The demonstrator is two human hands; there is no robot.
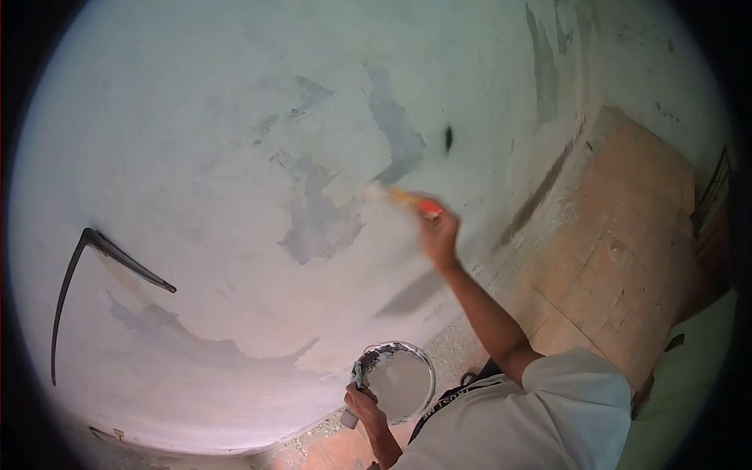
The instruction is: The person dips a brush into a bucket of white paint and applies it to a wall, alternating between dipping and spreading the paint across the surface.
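Observation:
A brush point(403, 196) with a red and yellow handle is in my right hand point(440, 233), fingers wrapped round it. Its pale tip, blurred, is at the wall point(227, 180), just below a grey bare patch point(395, 129). Another grey patch point(317, 223) lies to the left of the tip. Low in the view, my left hand point(364, 405) grips the near-left rim of a round bucket point(431, 372) of pale grey-white liquid. Dark smears coat the bucket's inner rim.
A bent dark metal bar point(113, 252) stands out from the wall at the left. Tan boards or tiles point(611, 251) cover the floor at the right, with debris point(454, 338) along the wall's foot. Something green point(689, 384) is at the lower right.

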